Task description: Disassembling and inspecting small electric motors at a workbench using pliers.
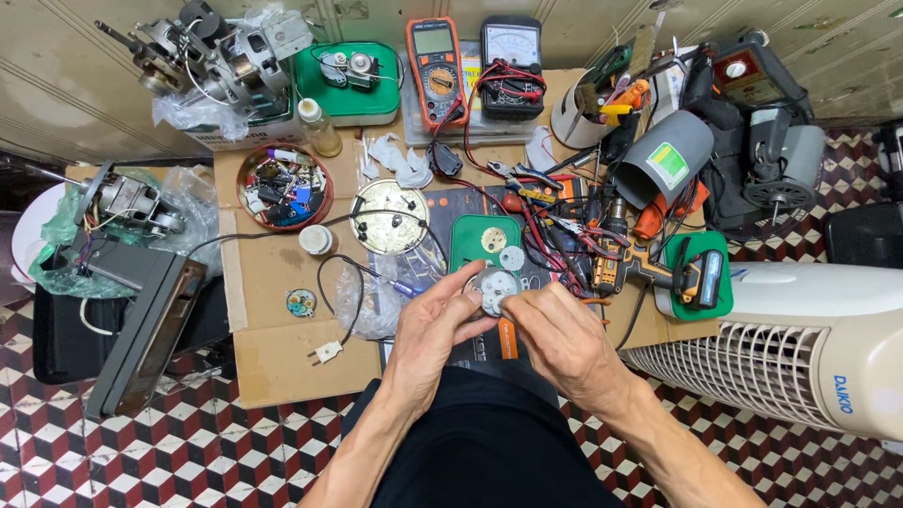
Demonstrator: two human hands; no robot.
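Round grey mechanism [496,289] | held above cardboard surface [282,348], between my hands | left hand [435,329] grip cups its left edge | right hand [555,331] fingertips pinch its right rim, equally near.

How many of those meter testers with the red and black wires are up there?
2, side by side at the top of the cardboard: an orange digital meter on the left and a black dial meter on its right. Clutter may hide others.

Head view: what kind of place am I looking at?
Likely a small appliance repair spot on a tiled floor: two multimeters, a cordless drill, bare motors, and both hands on a small round gear mechanism.
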